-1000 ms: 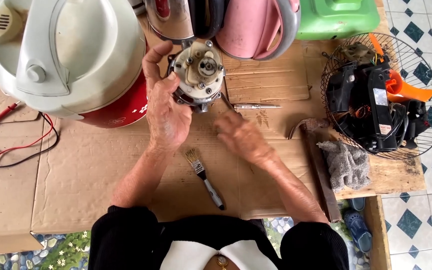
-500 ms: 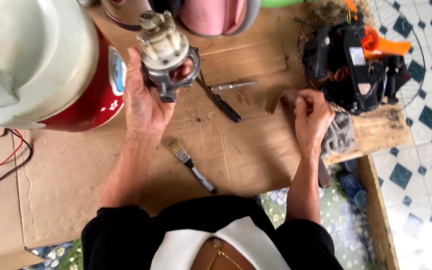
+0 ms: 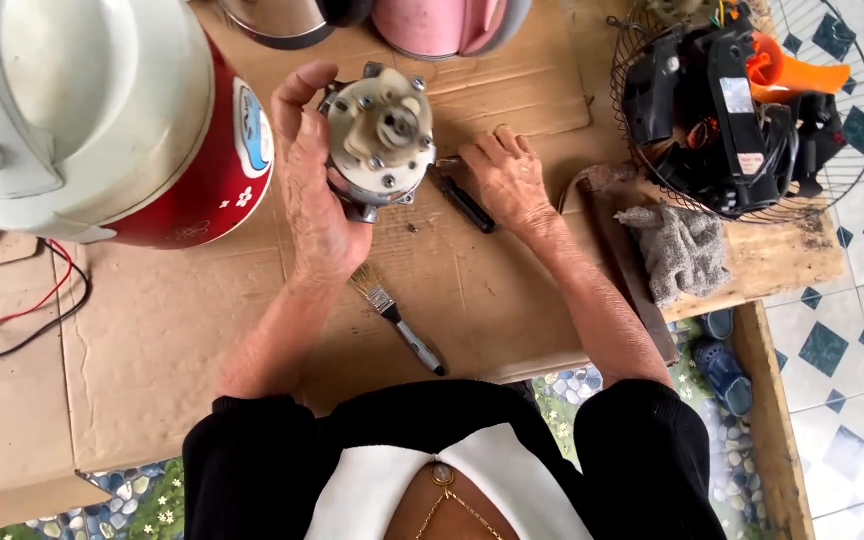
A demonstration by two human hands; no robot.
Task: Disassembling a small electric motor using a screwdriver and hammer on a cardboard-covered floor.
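Cream plastic capped the round metal fan motor (image 3: 380,140), which was gripped upright above the brown cardboard sheet (image 3: 202,320) by the left hand (image 3: 317,190), fingers curled around its silver casing. Several screws were seen seated in the cap; one small screw (image 3: 411,227) lay loose on the cardboard, so the fastening work was judged unfinished. The right hand (image 3: 508,178) was laid flat, fingers together, on a black-handled screwdriver (image 3: 464,202) just beside the motor. A bristle brush with a metal ferrule (image 3: 397,320) lay nearer the body. A glossy red-and-white rice cooker (image 3: 102,120) stood to the left, and a wire fan guard holding black parts (image 3: 732,110) stood to the right beside a grey rag (image 3: 682,250).
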